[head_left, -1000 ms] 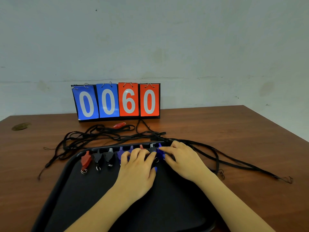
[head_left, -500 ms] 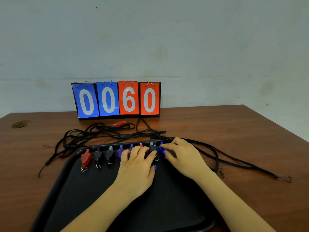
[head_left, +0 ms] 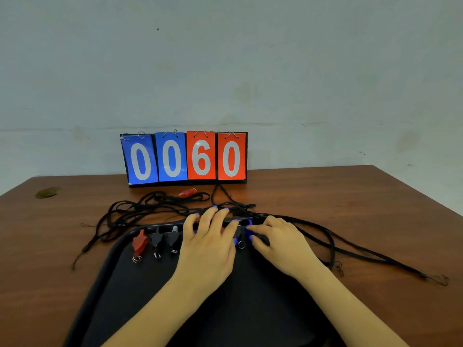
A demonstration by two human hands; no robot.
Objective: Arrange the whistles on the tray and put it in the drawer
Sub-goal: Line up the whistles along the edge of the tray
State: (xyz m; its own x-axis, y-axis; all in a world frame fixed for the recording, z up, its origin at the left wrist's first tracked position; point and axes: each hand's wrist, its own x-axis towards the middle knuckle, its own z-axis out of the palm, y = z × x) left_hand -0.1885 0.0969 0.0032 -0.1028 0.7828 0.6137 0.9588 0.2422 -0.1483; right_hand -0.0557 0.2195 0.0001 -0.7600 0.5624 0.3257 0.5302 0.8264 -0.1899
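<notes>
A black tray [head_left: 117, 249] lies on the table in front of me. Along its far edge stands a row of whistles: a red whistle [head_left: 139, 242], then two black whistles [head_left: 157, 239] [head_left: 173, 237]. My left hand [head_left: 210, 239] lies flat over the middle of the row, fingers straight and reaching past the far rim, hiding the whistles beneath. Another black whistle [head_left: 240, 234] shows between my hands. My right hand [head_left: 278, 240] pinches a blue whistle [head_left: 249, 225] at the row's right end. One more red whistle [head_left: 187, 192] lies on the table behind the tray.
A tangle of black lanyards [head_left: 150, 209] spreads over the wooden table [head_left: 350, 209] behind and to the right of the tray. A flip scoreboard [head_left: 184, 159] reading 0060 stands at the back against the wall.
My left hand has slid forward, its fingertips now past the tray's far rim. My right hand stays at the blue whistle, with barely any movement.
</notes>
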